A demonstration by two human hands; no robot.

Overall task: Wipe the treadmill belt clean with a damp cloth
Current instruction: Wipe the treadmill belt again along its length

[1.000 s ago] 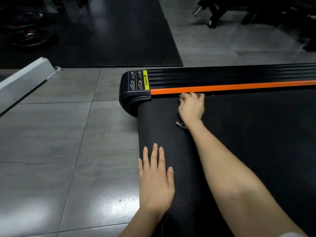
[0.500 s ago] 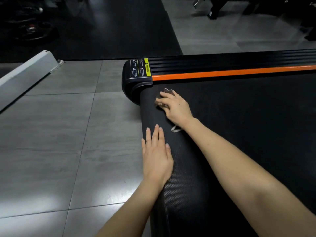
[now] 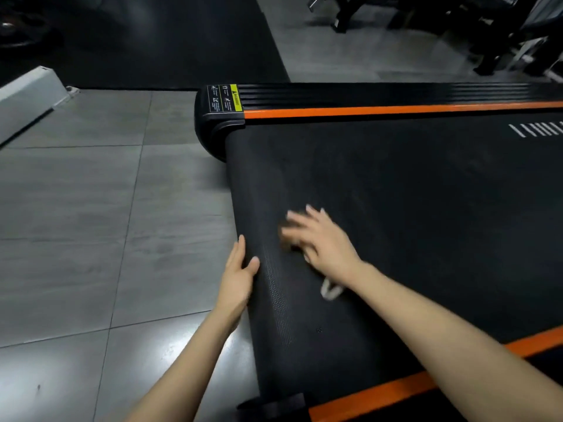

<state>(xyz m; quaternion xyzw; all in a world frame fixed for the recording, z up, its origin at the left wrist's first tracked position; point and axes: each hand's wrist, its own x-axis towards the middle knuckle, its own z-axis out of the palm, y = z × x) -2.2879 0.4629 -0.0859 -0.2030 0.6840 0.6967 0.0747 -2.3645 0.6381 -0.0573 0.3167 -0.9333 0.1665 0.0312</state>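
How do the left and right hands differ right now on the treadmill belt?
The left hand rests edge-on against the belt's rounded end; the right hand lies flat on the belt's top. Left hand is sharp; right hand is blurred, fingers spread. A pale cloth loop shows by the right hand's wrist, none by the left hand. Both touch the belt with straight fingers.
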